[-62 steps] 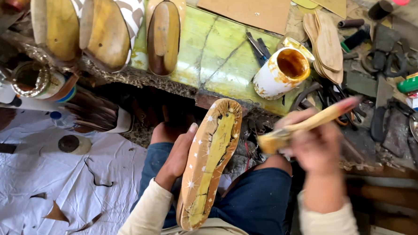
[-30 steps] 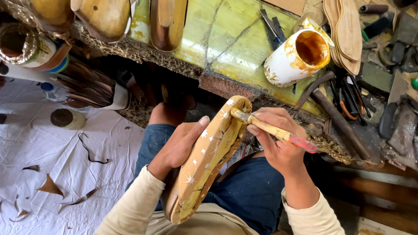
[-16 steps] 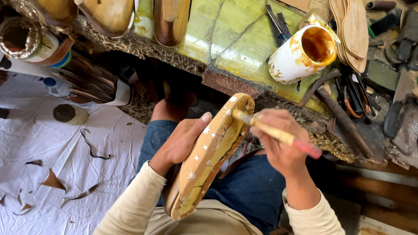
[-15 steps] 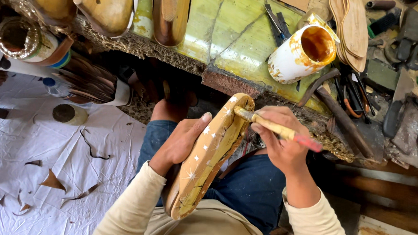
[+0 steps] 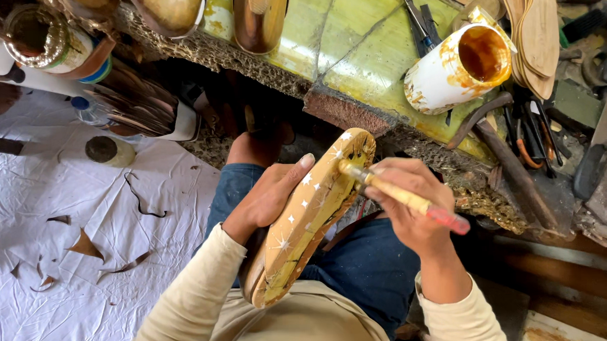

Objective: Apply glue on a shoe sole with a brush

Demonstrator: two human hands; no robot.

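A long tan shoe sole (image 5: 305, 218) with pale star marks and yellow glue rests tilted on my lap. My left hand (image 5: 267, 199) grips its left edge from underneath, thumb up along the rim. My right hand (image 5: 411, 207) is closed around a glue brush (image 5: 400, 195) with a yellowish handle and a red end. The bristle end touches the far tip of the sole. A white glue can (image 5: 459, 68), stained orange, lies tipped on the green workbench (image 5: 338, 36) just beyond my right hand.
Other shoe parts (image 5: 259, 15) stand along the bench's back edge, and a stack of soles (image 5: 536, 31) lies at top right beside pliers and dark tools (image 5: 520, 134). A white cloth (image 5: 62, 270) with leather scraps covers the floor on the left; a tin (image 5: 42, 39) stands top left.
The brush went from held out at the right, away from the sole, onto the sole's far tip, where it keeps making small strokes. My left hand has kept hold of the sole.
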